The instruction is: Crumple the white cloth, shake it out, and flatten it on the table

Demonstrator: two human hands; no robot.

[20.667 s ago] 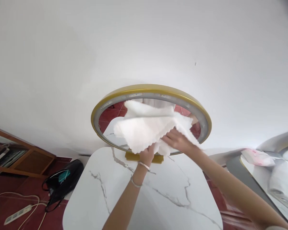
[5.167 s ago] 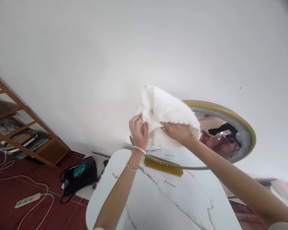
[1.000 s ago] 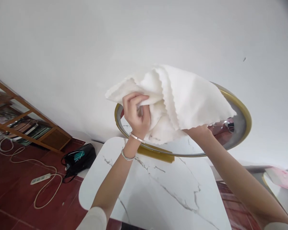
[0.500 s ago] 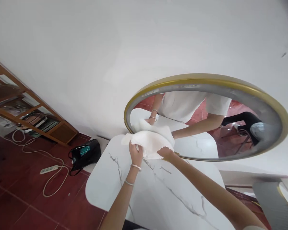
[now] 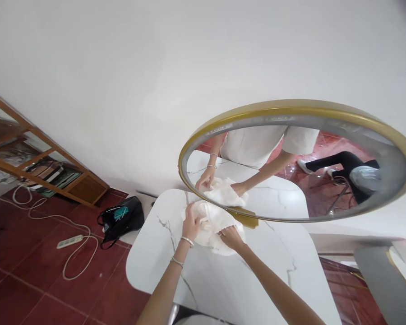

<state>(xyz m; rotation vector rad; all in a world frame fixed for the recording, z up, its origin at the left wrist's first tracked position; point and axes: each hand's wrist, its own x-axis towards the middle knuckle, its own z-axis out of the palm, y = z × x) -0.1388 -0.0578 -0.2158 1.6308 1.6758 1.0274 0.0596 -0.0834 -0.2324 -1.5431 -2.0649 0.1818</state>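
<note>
A crumpled white cloth (image 5: 211, 225) lies between my two hands, low over the marbled white table (image 5: 250, 280). My left hand (image 5: 190, 223) grips its left side, with bracelets at the wrist. On the cloth's right side my right hand (image 5: 232, 237) has its fingers curled into the fabric. Just behind the cloth stands an oval-looking mirror (image 5: 284, 180) with a gold rim, leaning toward the wall; both arms and the cloth are reflected in it. A gold base piece (image 5: 245, 219) shows under the mirror's lower edge.
At left, a wooden shelf (image 5: 84, 187) holds papers. A black bag (image 5: 122, 221) sits by the table, with a power strip (image 5: 69, 241) and cable on the red tiled floor. A grey panel (image 5: 382, 280) stands at right. A seated person's legs appear in the mirror.
The cloth has come down from the mirror's lower edge toward the table and is more bunched up. Both hands moved down with it, uncovering the gold base piece.
</note>
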